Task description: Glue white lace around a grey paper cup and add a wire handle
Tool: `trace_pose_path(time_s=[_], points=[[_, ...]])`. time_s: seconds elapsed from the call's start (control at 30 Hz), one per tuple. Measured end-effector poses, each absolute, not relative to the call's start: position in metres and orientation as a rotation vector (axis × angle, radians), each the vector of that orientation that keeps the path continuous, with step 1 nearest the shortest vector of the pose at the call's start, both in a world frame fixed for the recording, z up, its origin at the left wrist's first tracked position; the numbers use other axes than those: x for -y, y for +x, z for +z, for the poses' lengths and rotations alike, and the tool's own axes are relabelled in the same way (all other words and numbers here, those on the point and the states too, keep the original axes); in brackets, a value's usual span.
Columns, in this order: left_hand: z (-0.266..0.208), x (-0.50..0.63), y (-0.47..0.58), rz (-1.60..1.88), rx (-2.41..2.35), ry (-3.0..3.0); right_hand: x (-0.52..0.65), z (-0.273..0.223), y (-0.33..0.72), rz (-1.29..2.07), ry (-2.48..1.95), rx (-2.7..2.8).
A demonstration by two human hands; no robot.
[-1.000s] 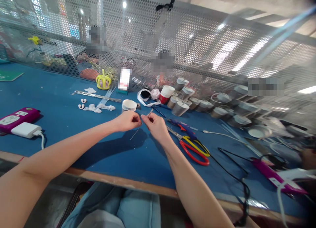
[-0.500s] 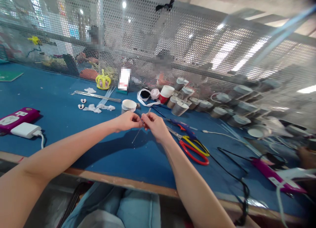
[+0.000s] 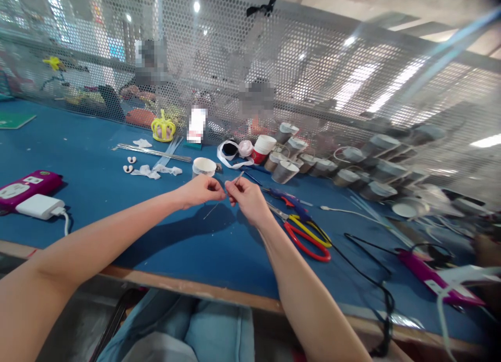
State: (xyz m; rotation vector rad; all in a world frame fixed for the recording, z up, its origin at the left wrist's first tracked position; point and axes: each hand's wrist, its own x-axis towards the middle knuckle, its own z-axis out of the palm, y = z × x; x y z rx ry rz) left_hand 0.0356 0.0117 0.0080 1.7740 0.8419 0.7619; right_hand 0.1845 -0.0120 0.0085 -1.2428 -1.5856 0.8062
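Head view: the right hand pinches a thin wire between thumb and fingers; one end hangs slanting over the blue table, below both hands. The left hand curls narrowly just beside the right fingertips; whether it grips the wire, I cannot tell. Behind it stands a cup; scissors lie to the right.
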Motion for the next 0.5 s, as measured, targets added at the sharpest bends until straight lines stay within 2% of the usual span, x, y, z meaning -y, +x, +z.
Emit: trace_pose_path(time_s=[0.5], points=[[0.0016, -0.0132, 0.0380, 0.789, -0.812, 1.804, 0.0121, 0.0064, 0.1796, 0.846, -1.234, 1.533]])
